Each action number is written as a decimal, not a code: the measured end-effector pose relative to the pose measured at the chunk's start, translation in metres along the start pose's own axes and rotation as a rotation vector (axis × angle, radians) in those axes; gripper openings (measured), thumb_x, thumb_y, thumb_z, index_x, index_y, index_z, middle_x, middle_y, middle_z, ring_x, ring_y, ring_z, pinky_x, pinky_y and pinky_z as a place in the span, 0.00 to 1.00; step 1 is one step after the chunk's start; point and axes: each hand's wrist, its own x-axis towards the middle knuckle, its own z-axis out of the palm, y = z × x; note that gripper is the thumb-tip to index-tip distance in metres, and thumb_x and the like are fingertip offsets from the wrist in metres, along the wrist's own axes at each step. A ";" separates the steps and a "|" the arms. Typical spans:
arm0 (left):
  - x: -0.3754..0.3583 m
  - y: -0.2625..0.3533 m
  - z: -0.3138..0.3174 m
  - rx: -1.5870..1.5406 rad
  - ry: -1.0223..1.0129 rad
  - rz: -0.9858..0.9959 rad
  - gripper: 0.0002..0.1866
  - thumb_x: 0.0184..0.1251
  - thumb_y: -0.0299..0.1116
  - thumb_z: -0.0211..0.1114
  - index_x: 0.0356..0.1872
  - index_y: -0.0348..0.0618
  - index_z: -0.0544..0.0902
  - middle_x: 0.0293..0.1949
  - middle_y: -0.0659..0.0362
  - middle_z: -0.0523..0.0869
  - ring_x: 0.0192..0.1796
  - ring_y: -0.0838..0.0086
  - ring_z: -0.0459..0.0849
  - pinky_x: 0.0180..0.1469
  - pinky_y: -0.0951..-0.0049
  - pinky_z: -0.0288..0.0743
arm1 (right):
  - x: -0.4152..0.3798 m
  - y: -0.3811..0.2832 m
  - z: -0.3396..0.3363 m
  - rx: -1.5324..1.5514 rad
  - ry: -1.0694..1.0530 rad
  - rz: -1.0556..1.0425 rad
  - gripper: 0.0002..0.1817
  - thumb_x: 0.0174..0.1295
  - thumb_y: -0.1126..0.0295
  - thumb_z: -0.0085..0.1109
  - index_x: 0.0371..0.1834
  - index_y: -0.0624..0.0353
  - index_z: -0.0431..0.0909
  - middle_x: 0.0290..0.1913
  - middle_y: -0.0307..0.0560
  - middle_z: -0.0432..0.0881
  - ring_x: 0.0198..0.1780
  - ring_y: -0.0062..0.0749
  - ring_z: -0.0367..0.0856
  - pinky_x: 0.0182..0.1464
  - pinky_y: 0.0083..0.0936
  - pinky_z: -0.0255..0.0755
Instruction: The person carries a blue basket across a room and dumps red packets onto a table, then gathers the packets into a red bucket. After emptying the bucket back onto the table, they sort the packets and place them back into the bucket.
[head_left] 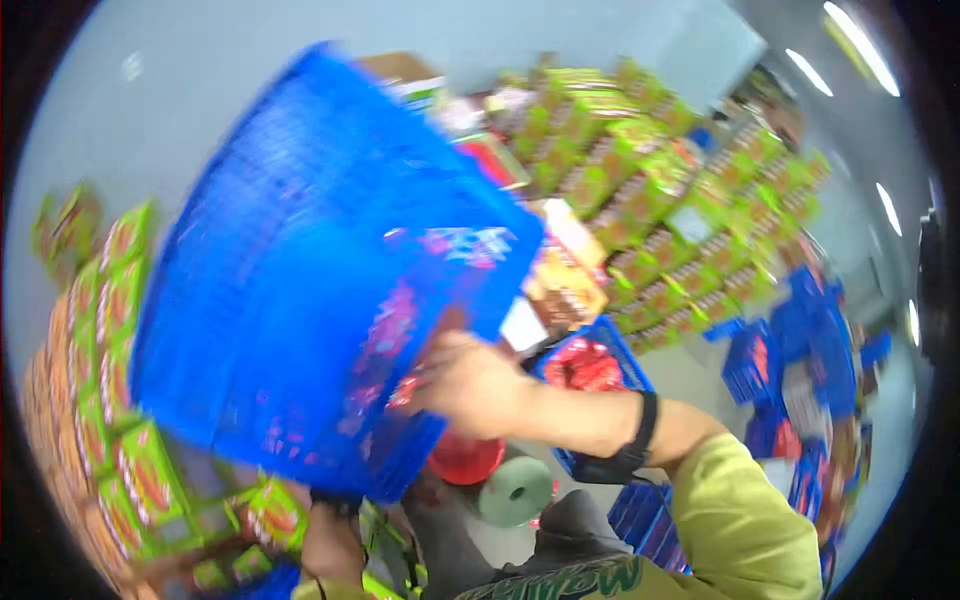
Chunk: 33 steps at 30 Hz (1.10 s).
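Though crate [280,240] blurry, left hand invisible

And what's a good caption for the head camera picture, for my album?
A right hand at a tilted blue crate, with green boxes stacked beyond.

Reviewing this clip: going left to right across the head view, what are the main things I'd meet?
Stacked green boxes, the large tilted blue crate, a smaller blue crate holding shiny red packets, blue crates at far right.
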 end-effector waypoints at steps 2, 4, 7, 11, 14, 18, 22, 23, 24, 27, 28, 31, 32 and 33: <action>-0.014 -0.015 0.027 0.047 -0.050 -0.062 0.32 0.71 0.61 0.47 0.57 0.40 0.75 0.48 0.54 0.82 0.51 0.63 0.80 0.54 0.62 0.75 | -0.006 -0.032 -0.051 -0.259 -0.046 -0.020 0.04 0.47 0.65 0.57 0.26 0.43 0.81 0.29 0.32 0.80 0.38 0.31 0.78 0.46 0.29 0.64; -0.036 -0.040 0.056 0.096 -0.088 -0.135 0.32 0.71 0.61 0.47 0.57 0.41 0.75 0.48 0.54 0.82 0.50 0.63 0.79 0.54 0.62 0.75 | -0.045 -0.044 -0.064 -0.245 -0.064 -0.038 0.03 0.50 0.65 0.55 0.25 0.44 0.79 0.29 0.32 0.80 0.38 0.27 0.77 0.46 0.28 0.63; -0.073 -0.085 0.095 0.179 -0.153 -0.259 0.32 0.71 0.60 0.47 0.57 0.41 0.75 0.47 0.54 0.82 0.50 0.63 0.79 0.54 0.63 0.75 | -0.120 -0.064 -0.105 -0.302 -0.051 -0.006 0.03 0.52 0.65 0.55 0.28 0.45 0.78 0.31 0.32 0.79 0.39 0.26 0.76 0.46 0.26 0.62; -0.138 -0.160 0.140 0.327 -0.251 -0.427 0.31 0.71 0.60 0.47 0.57 0.41 0.75 0.47 0.54 0.82 0.49 0.64 0.79 0.53 0.63 0.75 | -0.246 -0.101 -0.134 -0.381 0.032 0.068 0.05 0.52 0.64 0.56 0.30 0.47 0.76 0.32 0.32 0.76 0.40 0.27 0.73 0.46 0.26 0.61; -0.198 -0.234 0.166 0.441 -0.322 -0.532 0.31 0.71 0.60 0.48 0.56 0.41 0.75 0.46 0.55 0.82 0.48 0.64 0.79 0.53 0.63 0.75 | -0.354 -0.140 -0.139 -0.385 0.116 0.140 0.03 0.52 0.64 0.56 0.28 0.48 0.75 0.31 0.32 0.74 0.39 0.28 0.73 0.45 0.25 0.62; -0.285 -0.339 0.194 0.583 -0.390 -0.678 0.31 0.71 0.60 0.48 0.56 0.42 0.76 0.46 0.55 0.82 0.48 0.64 0.79 0.52 0.64 0.75 | -0.483 -0.191 -0.140 -0.357 0.414 0.218 0.04 0.52 0.65 0.54 0.26 0.50 0.75 0.28 0.33 0.73 0.35 0.27 0.73 0.41 0.25 0.64; -0.362 -0.420 0.209 0.760 -0.443 -0.834 0.30 0.71 0.60 0.48 0.56 0.42 0.76 0.45 0.55 0.82 0.47 0.65 0.79 0.52 0.64 0.75 | -0.579 -0.242 -0.158 -0.387 0.328 0.399 0.04 0.53 0.65 0.54 0.26 0.52 0.76 0.27 0.34 0.74 0.34 0.27 0.74 0.41 0.24 0.64; -0.377 -0.435 0.212 0.793 -0.454 -0.869 0.30 0.71 0.60 0.48 0.56 0.42 0.76 0.45 0.55 0.82 0.47 0.65 0.79 0.52 0.64 0.75 | -0.598 -0.251 -0.163 -0.408 0.248 0.450 0.05 0.52 0.66 0.54 0.25 0.52 0.76 0.26 0.35 0.74 0.34 0.27 0.74 0.41 0.23 0.64; -0.390 -0.449 0.214 0.816 -0.460 -0.903 0.30 0.71 0.60 0.48 0.55 0.42 0.76 0.45 0.55 0.82 0.46 0.65 0.79 0.51 0.64 0.75 | -0.616 -0.259 -0.165 -0.405 0.251 0.478 0.05 0.52 0.66 0.54 0.25 0.52 0.76 0.26 0.35 0.74 0.34 0.27 0.74 0.41 0.23 0.64; -0.420 -0.485 0.220 0.890 -0.479 -0.987 0.30 0.71 0.60 0.49 0.55 0.42 0.76 0.44 0.55 0.82 0.46 0.65 0.79 0.51 0.64 0.75 | -0.672 -0.281 -0.163 -0.363 0.257 0.631 0.05 0.50 0.65 0.55 0.24 0.52 0.75 0.25 0.34 0.74 0.33 0.27 0.75 0.40 0.23 0.65; -0.426 -0.495 0.220 0.911 -0.482 -1.011 0.30 0.71 0.60 0.49 0.55 0.42 0.76 0.44 0.55 0.82 0.46 0.66 0.79 0.51 0.64 0.75 | -0.687 -0.288 -0.162 -0.357 0.257 0.649 0.05 0.50 0.65 0.55 0.24 0.52 0.75 0.25 0.34 0.74 0.33 0.27 0.75 0.40 0.23 0.65; -0.436 -0.512 0.223 0.932 -0.483 -1.075 0.30 0.71 0.59 0.49 0.55 0.43 0.76 0.44 0.56 0.82 0.45 0.66 0.79 0.51 0.65 0.75 | -0.723 -0.302 -0.161 -0.323 0.250 0.859 0.06 0.49 0.64 0.56 0.26 0.52 0.73 0.25 0.35 0.73 0.34 0.28 0.75 0.39 0.25 0.67; -0.438 -0.516 0.224 0.929 -0.483 -1.092 0.29 0.71 0.59 0.49 0.55 0.43 0.76 0.44 0.56 0.82 0.45 0.66 0.79 0.50 0.65 0.75 | -0.735 -0.304 -0.158 -0.323 0.236 0.852 0.06 0.49 0.64 0.56 0.26 0.52 0.73 0.25 0.35 0.73 0.34 0.28 0.75 0.39 0.25 0.67; -0.437 -0.519 0.225 0.926 -0.481 -1.103 0.29 0.71 0.59 0.49 0.55 0.43 0.76 0.43 0.56 0.82 0.45 0.66 0.79 0.50 0.65 0.75 | -0.746 -0.303 -0.155 -0.249 0.221 0.906 0.08 0.48 0.64 0.57 0.29 0.53 0.74 0.27 0.35 0.73 0.34 0.30 0.76 0.40 0.25 0.68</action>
